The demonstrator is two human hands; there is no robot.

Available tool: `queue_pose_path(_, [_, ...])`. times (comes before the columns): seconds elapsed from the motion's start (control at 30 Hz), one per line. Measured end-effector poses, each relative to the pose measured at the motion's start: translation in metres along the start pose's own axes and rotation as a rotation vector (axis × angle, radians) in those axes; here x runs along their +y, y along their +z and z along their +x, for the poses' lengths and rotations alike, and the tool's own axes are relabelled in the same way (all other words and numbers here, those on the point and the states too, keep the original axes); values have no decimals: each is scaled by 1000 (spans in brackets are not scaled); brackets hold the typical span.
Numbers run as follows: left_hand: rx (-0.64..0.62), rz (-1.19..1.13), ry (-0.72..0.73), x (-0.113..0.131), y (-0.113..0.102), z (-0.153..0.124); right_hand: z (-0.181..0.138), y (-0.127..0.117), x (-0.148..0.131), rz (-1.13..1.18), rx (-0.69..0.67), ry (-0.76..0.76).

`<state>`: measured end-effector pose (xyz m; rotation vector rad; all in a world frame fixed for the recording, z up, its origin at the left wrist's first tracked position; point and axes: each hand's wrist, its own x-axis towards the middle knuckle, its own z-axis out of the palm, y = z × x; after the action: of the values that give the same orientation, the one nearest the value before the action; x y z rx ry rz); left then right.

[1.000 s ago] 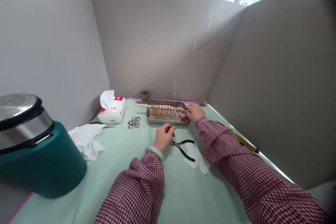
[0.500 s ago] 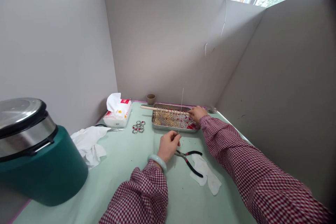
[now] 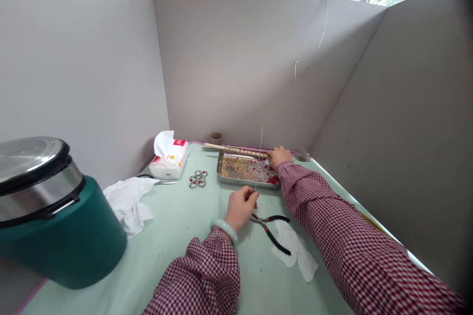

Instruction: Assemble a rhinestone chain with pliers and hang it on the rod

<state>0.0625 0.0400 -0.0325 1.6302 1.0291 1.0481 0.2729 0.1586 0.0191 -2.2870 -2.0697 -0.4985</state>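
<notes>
My left hand (image 3: 242, 206) is pinched on a thin upright wire (image 3: 259, 157) just in front of a metal tray (image 3: 225, 179) filled with small gold and red beads. My right hand (image 3: 280, 156) reaches to the tray's far right corner, fingers closed around the end of a wooden stick (image 3: 229, 148) strung with beads, which lies along the tray's back rim. Black-handled pliers (image 3: 271, 229) lie on the green mat just right of my left hand.
A teal bin with a steel lid (image 3: 48, 216) stands at the near left. Crumpled white tissue (image 3: 127, 199), a tissue pack (image 3: 169, 160), scissors (image 3: 162, 182), beaded rings (image 3: 198, 178), a small cup (image 3: 216, 137) and white paper scraps (image 3: 295, 251) lie about. Grey partitions enclose the table.
The view has shifted slightly. My right hand has moved from inside the tray to the stick's end at the back rim. My left hand still pinches the wire.
</notes>
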Motion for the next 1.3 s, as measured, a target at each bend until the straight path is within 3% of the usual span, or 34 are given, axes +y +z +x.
queue_pose_path(1.3, [17, 33, 36, 3, -1, -1, -20, -10, 5, -26, 11, 11])
